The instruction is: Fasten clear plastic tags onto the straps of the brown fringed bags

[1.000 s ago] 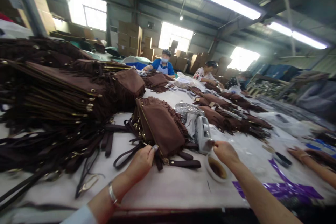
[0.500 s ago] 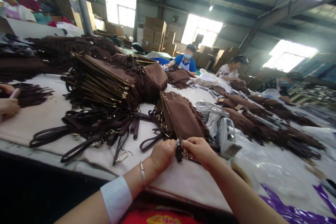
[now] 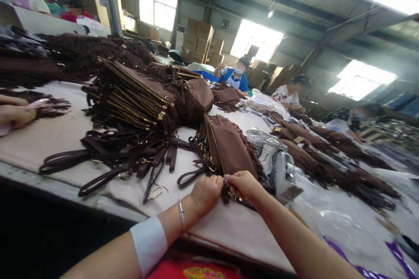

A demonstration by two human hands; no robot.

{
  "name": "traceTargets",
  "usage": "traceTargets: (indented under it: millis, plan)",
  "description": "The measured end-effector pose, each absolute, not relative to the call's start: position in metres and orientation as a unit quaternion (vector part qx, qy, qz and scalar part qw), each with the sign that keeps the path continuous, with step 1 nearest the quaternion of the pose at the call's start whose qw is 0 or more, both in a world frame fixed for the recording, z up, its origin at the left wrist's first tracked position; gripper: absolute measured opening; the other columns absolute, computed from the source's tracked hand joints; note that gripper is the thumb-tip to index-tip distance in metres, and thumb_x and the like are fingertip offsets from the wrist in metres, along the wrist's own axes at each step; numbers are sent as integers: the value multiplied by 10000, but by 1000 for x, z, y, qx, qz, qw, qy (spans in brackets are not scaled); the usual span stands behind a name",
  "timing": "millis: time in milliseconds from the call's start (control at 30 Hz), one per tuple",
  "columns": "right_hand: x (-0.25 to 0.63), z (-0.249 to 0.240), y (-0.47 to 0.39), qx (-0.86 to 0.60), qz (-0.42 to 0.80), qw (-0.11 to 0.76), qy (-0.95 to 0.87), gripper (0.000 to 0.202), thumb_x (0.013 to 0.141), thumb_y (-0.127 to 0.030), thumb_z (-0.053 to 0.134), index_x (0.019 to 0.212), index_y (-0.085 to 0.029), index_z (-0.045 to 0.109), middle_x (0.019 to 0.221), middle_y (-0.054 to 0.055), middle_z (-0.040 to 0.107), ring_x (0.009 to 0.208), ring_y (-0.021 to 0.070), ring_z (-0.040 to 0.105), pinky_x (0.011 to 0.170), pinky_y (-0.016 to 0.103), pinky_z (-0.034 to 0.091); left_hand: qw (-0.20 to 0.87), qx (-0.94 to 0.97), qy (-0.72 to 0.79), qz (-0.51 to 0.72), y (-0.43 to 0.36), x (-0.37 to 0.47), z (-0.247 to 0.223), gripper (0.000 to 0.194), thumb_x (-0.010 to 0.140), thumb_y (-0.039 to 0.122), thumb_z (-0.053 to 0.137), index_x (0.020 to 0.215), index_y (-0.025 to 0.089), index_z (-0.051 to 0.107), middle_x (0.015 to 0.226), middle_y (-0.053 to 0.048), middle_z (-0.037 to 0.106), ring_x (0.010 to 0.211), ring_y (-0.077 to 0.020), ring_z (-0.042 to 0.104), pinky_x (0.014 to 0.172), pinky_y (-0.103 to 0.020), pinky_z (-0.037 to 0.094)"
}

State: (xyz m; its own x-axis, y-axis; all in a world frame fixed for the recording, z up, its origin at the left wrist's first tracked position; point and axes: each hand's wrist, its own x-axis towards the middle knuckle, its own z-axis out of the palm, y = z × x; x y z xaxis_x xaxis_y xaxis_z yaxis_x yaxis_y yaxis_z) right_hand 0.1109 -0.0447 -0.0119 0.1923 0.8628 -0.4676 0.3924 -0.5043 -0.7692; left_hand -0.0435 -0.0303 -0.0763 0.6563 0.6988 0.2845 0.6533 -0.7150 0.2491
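A brown fringed pouch (image 3: 234, 146) with a gold zipper lies in front of me on other zippered pieces. At its near corner, my left hand (image 3: 206, 194) is closed in a fist. My right hand (image 3: 244, 185) pinches the same corner from the other side, fingertips almost touching the left. A short dark strap end (image 3: 225, 196) hangs below the fingers. What exactly each hand grips at the zipper end is mostly hidden. Just left of my hands, a loop of wrist strap (image 3: 190, 176) rests on the table.
Dark straps with metal rings (image 3: 122, 154) lie tangled at left, before a tall stack of pouches (image 3: 137, 91). A tape dispenser (image 3: 285, 174) stands right, beside clear plastic (image 3: 330, 209). A co-worker's hand (image 3: 19, 113) is at far left; others sit across the table.
The view has shifted slightly, so things sit a little further right. My hands stay together at the pouch corner. The co-worker in blue has raised a hand.
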Motion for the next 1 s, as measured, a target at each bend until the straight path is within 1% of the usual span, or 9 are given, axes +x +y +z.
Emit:
traceTargets:
  millis: [267, 333, 433, 600, 733, 800, 833, 933, 1000]
  plan:
    - [106, -19, -30, -756, 445, 204, -436, 391, 806, -346, 586, 459, -185, 505, 290, -37, 429, 242, 73, 339, 286, 211, 201, 37, 916, 359, 177, -31, -43, -77, 221, 932, 117, 337, 938, 143, 556, 820, -87, 632, 698, -206, 627, 618, -322, 525]
    - [106, -21, -29, -760, 428, 207, -442, 385, 776, -324, 623, 439, -186, 498, 270, -42, 400, 253, 75, 344, 296, 213, 206, 31, 918, 355, 175, -31, -44, -77, 218, 924, 106, 339, 942, 141, 554, 822, -88, 632, 697, -209, 628, 618, -326, 526]
    - [109, -20, -37, -751, 422, 228, -453, 364, 755, -315, 649, 450, -175, 509, 301, -43, 431, 286, 66, 357, 317, 205, 217, 36, 914, 364, 172, -30, -45, -77, 217, 920, 108, 341, 928, 150, 554, 820, -87, 636, 697, -221, 631, 614, -338, 528]
    - [113, -12, -61, -710, 481, 264, -441, 229, 748, -302, 619, 581, -145, 610, 393, -45, 492, 311, 48, 336, 329, 194, 220, 61, 907, 382, 166, -30, -44, -73, 199, 906, 116, 370, 901, 155, 565, 815, -94, 654, 713, -231, 647, 615, -331, 522]
    - [110, -11, -72, -670, 508, 352, -411, 163, 684, -250, 629, 576, -133, 593, 485, -16, 560, 326, 33, 336, 327, 195, 199, 102, 895, 399, 173, -32, -42, -71, 195, 911, 153, 375, 898, 150, 570, 805, -99, 669, 712, -228, 655, 608, -313, 502]
    - [108, -15, -73, -674, 492, 382, -398, 101, 662, -222, 637, 637, -133, 596, 513, -7, 592, 332, 37, 357, 333, 195, 214, 128, 885, 406, 187, -33, -40, -70, 202, 922, 185, 373, 898, 150, 570, 816, -98, 676, 715, -218, 653, 616, -303, 487]
    - [107, -19, -72, -683, 476, 394, -389, 95, 660, -211, 638, 701, -132, 603, 515, -7, 603, 334, 45, 371, 336, 195, 228, 144, 878, 412, 195, -33, -39, -69, 217, 932, 207, 364, 893, 151, 571, 817, -97, 679, 713, -212, 651, 620, -299, 477]
    - [105, -31, -71, -716, 424, 416, -368, 237, 666, -183, 631, 890, -124, 584, 512, -14, 623, 343, 70, 414, 344, 195, 276, 209, 849, 430, 225, -32, -37, -66, 285, 957, 261, 334, 855, 155, 578, 795, -90, 676, 702, -192, 636, 627, -285, 444]
    - [103, -39, -71, -721, 409, 419, -369, 265, 674, -172, 621, 929, -120, 571, 509, -19, 625, 348, 76, 426, 348, 196, 294, 262, 825, 439, 241, -31, -35, -63, 301, 949, 261, 345, 800, 156, 585, 771, -86, 670, 694, -181, 618, 627, -281, 422]
